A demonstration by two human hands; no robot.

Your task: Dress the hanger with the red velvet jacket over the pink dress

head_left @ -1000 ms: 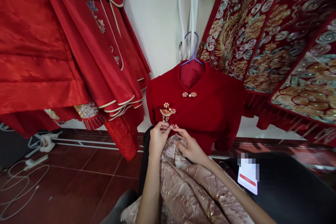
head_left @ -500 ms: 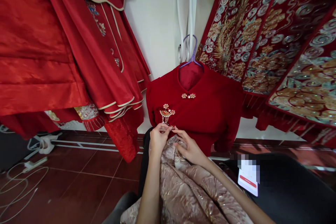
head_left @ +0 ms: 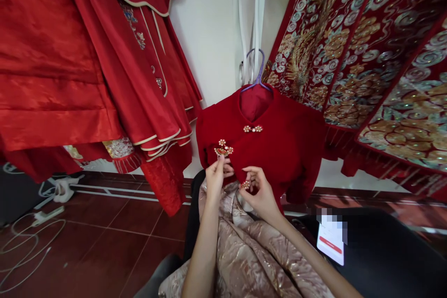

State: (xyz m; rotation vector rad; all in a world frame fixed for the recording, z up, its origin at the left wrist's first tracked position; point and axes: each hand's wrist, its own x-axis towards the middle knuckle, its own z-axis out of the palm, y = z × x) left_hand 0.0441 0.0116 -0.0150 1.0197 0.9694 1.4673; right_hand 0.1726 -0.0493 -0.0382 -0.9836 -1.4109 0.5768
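Observation:
A red velvet dress hangs on a purple hanger in front of me. On its chest, at the left, sits a fan-shaped brooch with beaded flowers. My left hand has its fingertips closed at the brooch's lower edge, covering the hanging strands. To the right, my right hand pinches a small beaded flower ornament between thumb and fingers, just in front of the dress. A pearl flower clasp is fixed below the collar. Shiny beige brocade cloth covers my lap beneath both forearms.
Red garments hang at the left, and a heavily embroidered one at the right. A lit phone lies on a black surface at my right. White cables trail over the tiled floor at the left.
My hands have moved apart. The left one has risen slightly to the fan-shaped brooch; the right one has shifted right and lower, with the flower ornament now visible in its fingers.

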